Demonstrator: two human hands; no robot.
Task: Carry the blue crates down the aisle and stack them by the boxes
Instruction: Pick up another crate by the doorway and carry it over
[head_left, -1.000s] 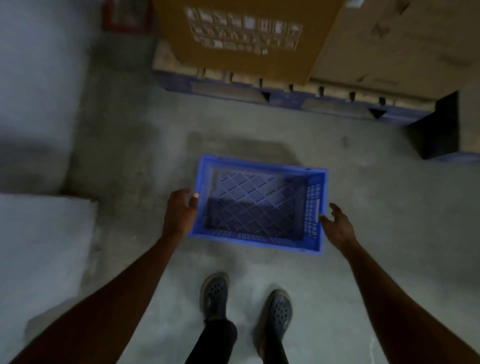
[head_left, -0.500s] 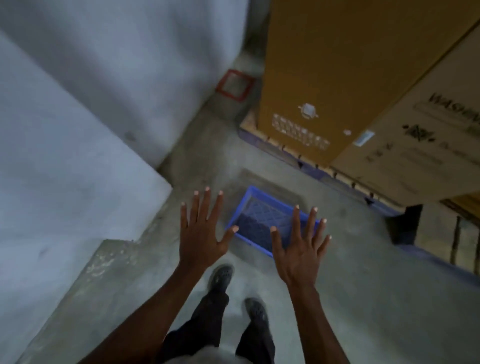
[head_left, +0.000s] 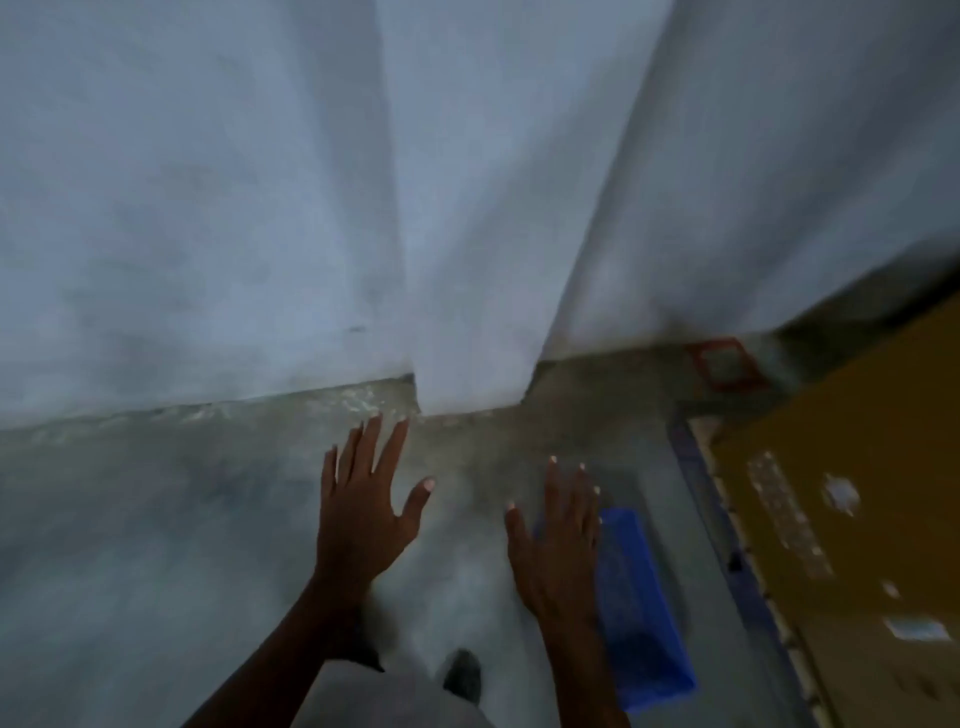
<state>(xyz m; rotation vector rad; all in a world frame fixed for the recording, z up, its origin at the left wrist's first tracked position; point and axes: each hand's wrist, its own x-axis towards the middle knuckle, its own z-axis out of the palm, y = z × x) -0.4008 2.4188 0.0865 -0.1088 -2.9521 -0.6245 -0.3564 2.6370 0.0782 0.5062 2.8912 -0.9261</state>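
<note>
Head view, blurred: blue crate (head_left: 636, 608) on concrete floor (head_left: 156, 545), just beside the pallet (head_left: 727, 545) of cardboard boxes (head_left: 841, 519). Left hand (head_left: 363, 519) and right hand (head_left: 558, 551) both spread flat, empty. Crate lies right of both; right hand nearer, overlapping it. Long axis runs away from viewer.

Nothing can be read. The brown cardboard box (head_left: 852, 519) at the right edge of the frame carries pale printed marks and small white stickers, all too blurred to make out as letters or numbers.
</note>
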